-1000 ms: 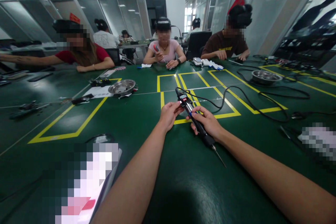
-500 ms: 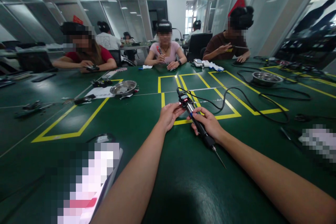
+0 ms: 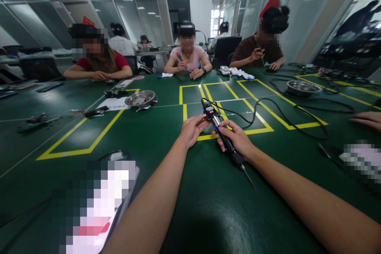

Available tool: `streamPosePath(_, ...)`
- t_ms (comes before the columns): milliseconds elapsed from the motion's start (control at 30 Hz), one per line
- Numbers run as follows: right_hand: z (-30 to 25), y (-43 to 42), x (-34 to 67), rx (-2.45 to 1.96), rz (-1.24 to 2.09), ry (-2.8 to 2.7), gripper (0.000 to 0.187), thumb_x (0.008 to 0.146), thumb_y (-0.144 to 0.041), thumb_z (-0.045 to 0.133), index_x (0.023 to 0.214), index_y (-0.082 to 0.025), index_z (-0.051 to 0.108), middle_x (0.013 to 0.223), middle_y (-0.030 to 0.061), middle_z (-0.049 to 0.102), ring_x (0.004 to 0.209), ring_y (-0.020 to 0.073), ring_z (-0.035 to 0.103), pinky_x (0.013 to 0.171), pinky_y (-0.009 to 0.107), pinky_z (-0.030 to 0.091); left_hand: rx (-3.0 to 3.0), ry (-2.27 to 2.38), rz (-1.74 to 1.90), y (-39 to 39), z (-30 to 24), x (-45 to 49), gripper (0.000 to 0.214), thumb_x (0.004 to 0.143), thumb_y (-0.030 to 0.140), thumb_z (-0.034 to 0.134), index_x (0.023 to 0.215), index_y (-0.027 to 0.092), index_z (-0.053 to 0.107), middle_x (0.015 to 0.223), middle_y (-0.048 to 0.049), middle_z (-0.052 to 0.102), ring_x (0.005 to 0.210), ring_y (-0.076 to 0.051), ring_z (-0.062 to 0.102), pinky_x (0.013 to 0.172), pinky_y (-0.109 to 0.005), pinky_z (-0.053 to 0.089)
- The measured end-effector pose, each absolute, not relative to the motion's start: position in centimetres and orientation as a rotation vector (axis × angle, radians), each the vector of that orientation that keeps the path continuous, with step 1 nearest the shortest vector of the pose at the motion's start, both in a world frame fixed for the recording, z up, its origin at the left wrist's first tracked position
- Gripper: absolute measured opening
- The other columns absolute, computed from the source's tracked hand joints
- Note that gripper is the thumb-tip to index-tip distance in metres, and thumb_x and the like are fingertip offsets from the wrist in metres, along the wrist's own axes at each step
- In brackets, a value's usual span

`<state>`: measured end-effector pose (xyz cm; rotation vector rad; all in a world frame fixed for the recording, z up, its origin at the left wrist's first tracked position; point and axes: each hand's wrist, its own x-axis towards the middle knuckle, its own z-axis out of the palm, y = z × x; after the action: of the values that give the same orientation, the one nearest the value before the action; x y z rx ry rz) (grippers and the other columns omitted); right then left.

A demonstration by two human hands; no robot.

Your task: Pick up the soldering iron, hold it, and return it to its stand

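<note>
Over the table, the right hand is gripping the electric screwdriver mid-body (probably stiff, weighty, best held there); the left hand is touching its far end, pinch unclear; a black cord is trailing beyond.

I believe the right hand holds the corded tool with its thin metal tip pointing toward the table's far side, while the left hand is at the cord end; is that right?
Not quite: in the head view, the thin metal tip points toward the near side instead. The right hand does hold the corded tool, and the left hand is at its cord end.
</note>
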<state>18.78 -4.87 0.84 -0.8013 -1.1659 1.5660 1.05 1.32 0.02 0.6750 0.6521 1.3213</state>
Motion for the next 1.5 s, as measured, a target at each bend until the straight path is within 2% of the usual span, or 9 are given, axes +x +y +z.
streamPosePath(167, 0.9, -4.9, 18.9, -0.792, 1.573, -1.17, 0.035, 0.08, -0.042, 0.07, 0.1, -0.025, 0.046, 0.094, 0.0015, 0.069, 0.054, 0.0123, 0.061, 0.042, 0.026, 0.051, 0.716, 0.635, 1.29, 1.3, 0.0, 1.1, 0.012, 0.078, 0.011, 0.07, 0.077, 0.01, 0.058, 0.094, -0.016, 0.073, 0.089, -0.022, 0.072, 0.092, -0.04, 0.055)
streamPosePath(467, 1.4, -5.2, 19.1, -0.739, 1.672, -1.247, 0.033, 0.081, -0.036, 0.071, 0.101, -0.026, 0.047, 0.102, 0.0023, 0.069, 0.06, 0.0127, 0.064, 0.049, 0.025, 0.052, 0.696, 0.634, 1.301, 1.3, 0.0, 0.9, 0.016, 0.076, 0.015, 0.073, 0.081, 0.011, 0.058, 0.097, -0.0153, 0.073, 0.094, -0.025, 0.071, 0.096, -0.046, 0.051)
streamPosePath(667, 1.6, -5.2, 19.3, -0.696, 1.692, -1.267, 0.033, 0.078, -0.029, 0.075, 0.092, -0.023, 0.047, 0.108, 0.0038, 0.065, 0.078, 0.0166, 0.067, 0.058, 0.027, 0.054, 0.674, 0.635, 1.303, 1.5, -0.2, 0.9, 0.015, 0.076, 0.013, 0.072, 0.084, 0.009, 0.061, 0.095, -0.0151, 0.073, 0.091, -0.024, 0.071, 0.096, -0.044, 0.052)
streamPosePath(933, 1.3, -5.1, 19.6, -0.732, 1.74, -1.237, 0.028, 0.077, -0.034, 0.076, 0.076, -0.017, 0.054, 0.106, 0.0075, 0.068, 0.077, 0.0151, 0.066, 0.063, 0.026, 0.052, 0.656, 0.63, 1.3, 1.4, -0.2, 0.9, 0.015, 0.075, 0.013, 0.072, 0.086, 0.009, 0.063, 0.094, -0.0154, 0.073, 0.092, -0.024, 0.071, 0.096, -0.044, 0.052)
streamPosePath(1000, 1.3, -5.0, 19.7, -0.756, 1.765, -1.236, 0.036, 0.079, -0.041, 0.073, 0.064, -0.015, 0.054, 0.1, 0.009, 0.07, 0.07, 0.0136, 0.065, 0.063, 0.025, 0.051, 0.649, 0.623, 1.297, 1.5, -0.2, 0.9, 0.015, 0.075, 0.013, 0.072, 0.087, 0.009, 0.063, 0.093, -0.015, 0.073, 0.093, -0.024, 0.071, 0.097, -0.044, 0.051)
streamPosePath(1100, 1.4, -4.9, 19.9, -0.756, 1.783, -1.224, 0.06, 0.083, -0.055, 0.063, 0.044, -0.014, 0.043, 0.095, 0.0121, 0.072, 0.065, 0.0137, 0.065, 0.061, 0.026, 0.05, 0.653, 0.619, 1.299, 1.5, -0.3, 0.9, 0.015, 0.076, 0.014, 0.071, 0.089, 0.009, 0.064, 0.094, -0.0149, 0.073, 0.094, -0.025, 0.071, 0.097, -0.044, 0.052)
streamPosePath(1200, 1.4, -4.8, 20.0, -0.8, 1.809, -1.204, 0.069, 0.085, -0.061, 0.058, 0.037, -0.015, 0.04, 0.094, 0.0135, 0.072, 0.064, 0.0147, 0.065, 0.058, 0.025, 0.048, 0.665, 0.616, 1.284, 1.5, -0.3, 0.8, 0.015, 0.076, 0.014, 0.071, 0.088, 0.009, 0.065, 0.095, -0.0156, 0.073, 0.094, -0.025, 0.071, 0.096, -0.044, 0.052)
streamPosePath(1400, 1.0, -4.5, 20.4, -0.805, 1.818, -1.25, 0.051, 0.079, -0.039, 0.072, 0.038, -0.012, 0.056, 0.104, 0.013, 0.072, 0.071, 0.0144, 0.066, 0.068, 0.026, 0.05, 0.666, 0.615, 1.285, 1.6, -0.3, 0.8, 0.014, 0.076, 0.014, 0.071, 0.088, 0.009, 0.065, 0.095, -0.0156, 0.073, 0.093, -0.024, 0.071, 0.095, -0.043, 0.053)
streamPosePath(1500, 0.9, -4.4, 20.6, -0.821, 1.829, -1.23, 0.044, 0.074, -0.03, 0.074, 0.037, -0.012, 0.057, 0.107, 0.0131, 0.072, 0.074, 0.015, 0.066, 0.069, 0.026, 0.05, 0.669, 0.607, 1.27, 1.6, -0.4, 0.7, 0.013, 0.076, 0.014, 0.071, 0.087, 0.009, 0.065, 0.095, -0.0153, 0.073, 0.093, -0.024, 0.071, 0.095, -0.042, 0.053)
